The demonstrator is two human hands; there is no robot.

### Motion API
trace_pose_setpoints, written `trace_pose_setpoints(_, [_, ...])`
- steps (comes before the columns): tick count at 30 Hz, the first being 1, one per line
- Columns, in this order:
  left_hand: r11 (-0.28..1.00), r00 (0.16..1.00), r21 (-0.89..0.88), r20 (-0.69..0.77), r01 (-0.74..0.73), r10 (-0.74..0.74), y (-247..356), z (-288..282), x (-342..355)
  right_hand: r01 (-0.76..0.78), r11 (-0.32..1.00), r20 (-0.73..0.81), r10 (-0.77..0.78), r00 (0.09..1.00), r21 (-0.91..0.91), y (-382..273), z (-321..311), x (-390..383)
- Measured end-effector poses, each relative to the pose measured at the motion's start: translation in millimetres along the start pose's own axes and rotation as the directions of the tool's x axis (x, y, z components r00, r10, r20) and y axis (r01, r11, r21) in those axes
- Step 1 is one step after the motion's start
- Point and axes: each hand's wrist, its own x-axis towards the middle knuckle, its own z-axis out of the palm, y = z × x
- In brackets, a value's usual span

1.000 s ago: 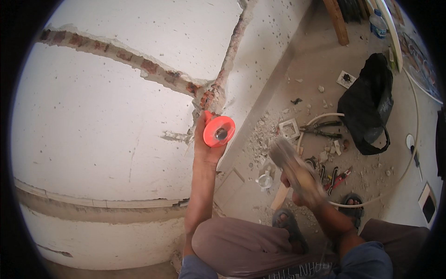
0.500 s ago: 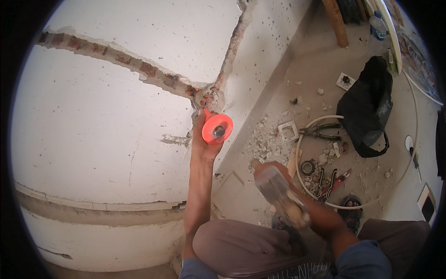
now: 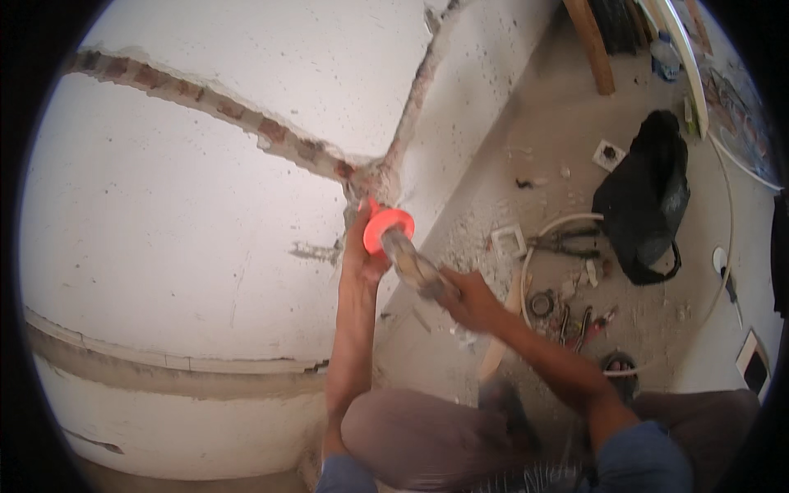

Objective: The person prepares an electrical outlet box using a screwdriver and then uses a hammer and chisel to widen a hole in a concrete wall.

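My left hand [image 3: 357, 255] is closed around a chisel with a round orange-red hand guard [image 3: 377, 233], held against the white wall where the chased grooves meet. The chisel's tip is hidden behind the guard and my fingers. My right hand [image 3: 470, 302] grips a hammer [image 3: 416, 269], blurred by motion. The hammer's head reaches the struck end of the chisel in the middle of the guard; I cannot tell whether they touch. One rough groove [image 3: 230, 107] with exposed brick runs to the upper left, and a narrower groove [image 3: 417, 90] runs upward.
Rubble and a white square box [image 3: 508, 241] lie on the floor to the right. Near them are pliers [image 3: 567, 240], a tape roll [image 3: 542, 304] and a looped pale cable [image 3: 524, 287]. A black bag [image 3: 645, 197] lies beyond, and a screwdriver [image 3: 731, 287] at far right.
My right hand has swung the hammer up and left, from near my knee to the chisel's end. The left hand and chisel have stayed nearly in place; the view has shifted slightly.
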Motion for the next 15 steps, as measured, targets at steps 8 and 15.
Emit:
trace_pose_setpoints(8, [0.995, 0.996, 0.094, -0.085, 0.033, -0.025, 7, -10, 10, -0.001, 1.0, 0.017, 0.0, 1.0, 0.016, 7, -5, 27])
trace_pose_setpoints(15, [0.989, 0.995, -0.112, 0.036, 0.094, -0.091, -39, -7, -4, 0.236, 0.966, -0.183, -0.215, 0.959, 0.102, 6, -5, -30])
